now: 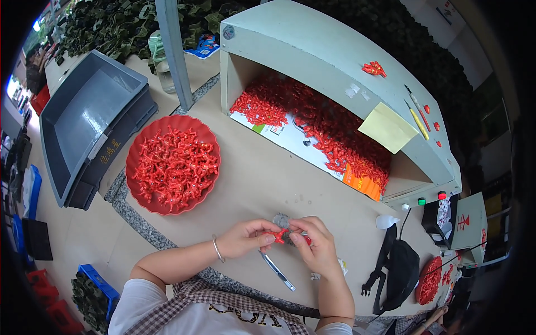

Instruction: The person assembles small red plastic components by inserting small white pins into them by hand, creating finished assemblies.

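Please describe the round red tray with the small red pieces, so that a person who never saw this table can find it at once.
Start at the big pale green box lying open on the table. To its left, beside the stacked grey bins, lies the round red tray, heaped with small red pieces. It is the only large round dish in front of the person; a smaller red plate sits far right.

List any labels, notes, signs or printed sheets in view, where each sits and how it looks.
Sticky note: plain yellow square, on the hood's top.
Printed sheet: white with green and orange patches, under the red pieces in the hood.
Sign: pale box face, red mark, far right.
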`<state>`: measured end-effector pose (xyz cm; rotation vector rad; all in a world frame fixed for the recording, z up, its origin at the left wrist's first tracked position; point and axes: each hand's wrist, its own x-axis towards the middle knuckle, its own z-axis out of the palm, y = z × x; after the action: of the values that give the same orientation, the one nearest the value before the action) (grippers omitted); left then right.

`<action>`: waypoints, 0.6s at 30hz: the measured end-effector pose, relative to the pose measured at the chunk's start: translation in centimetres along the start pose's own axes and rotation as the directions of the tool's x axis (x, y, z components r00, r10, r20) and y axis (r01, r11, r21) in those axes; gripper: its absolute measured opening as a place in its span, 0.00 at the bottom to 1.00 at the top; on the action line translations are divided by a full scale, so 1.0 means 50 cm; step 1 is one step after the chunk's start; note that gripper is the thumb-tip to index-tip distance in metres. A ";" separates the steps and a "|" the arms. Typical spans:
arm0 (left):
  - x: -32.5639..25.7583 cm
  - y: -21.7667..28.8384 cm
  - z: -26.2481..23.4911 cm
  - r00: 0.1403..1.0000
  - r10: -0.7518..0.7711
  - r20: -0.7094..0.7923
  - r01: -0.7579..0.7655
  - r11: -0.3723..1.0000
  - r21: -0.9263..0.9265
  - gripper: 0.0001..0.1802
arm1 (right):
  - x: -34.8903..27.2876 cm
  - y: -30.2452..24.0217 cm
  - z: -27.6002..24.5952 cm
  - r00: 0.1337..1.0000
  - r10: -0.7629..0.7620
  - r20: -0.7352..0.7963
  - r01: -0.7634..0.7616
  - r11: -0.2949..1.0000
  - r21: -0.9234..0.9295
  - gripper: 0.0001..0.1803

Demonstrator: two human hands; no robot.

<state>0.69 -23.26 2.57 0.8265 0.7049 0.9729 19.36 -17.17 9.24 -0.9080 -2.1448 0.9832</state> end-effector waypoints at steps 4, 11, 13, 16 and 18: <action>0.000 -0.008 0.004 0.999 0.032 -0.017 -0.032 0.999 -0.013 0.13 | -0.007 0.010 0.013 0.999 -0.046 0.012 0.046 0.997 -0.061 0.07; -0.005 -0.014 0.007 0.997 0.026 -0.071 -0.026 1.000 -0.007 0.12 | -0.008 0.013 0.023 0.998 -0.061 -0.011 0.059 0.993 -0.104 0.03; -0.006 -0.015 0.008 0.995 0.029 -0.090 -0.030 1.000 -0.008 0.12 | -0.010 0.014 0.026 0.995 -0.095 -0.034 0.090 0.987 -0.136 0.02; -0.006 -0.019 0.005 0.993 0.036 -0.110 -0.039 0.999 -0.028 0.12 | -0.007 0.017 0.030 0.991 -0.127 -0.031 0.121 0.980 -0.158 0.03; -0.006 -0.021 0.003 0.990 0.027 -0.136 -0.031 0.999 -0.028 0.12 | -0.008 0.022 0.034 0.992 -0.122 -0.038 0.116 0.983 -0.143 0.03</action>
<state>1.11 -23.91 1.79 0.7510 0.7950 1.0714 18.68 -17.61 7.32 -0.8482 -2.2227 0.7531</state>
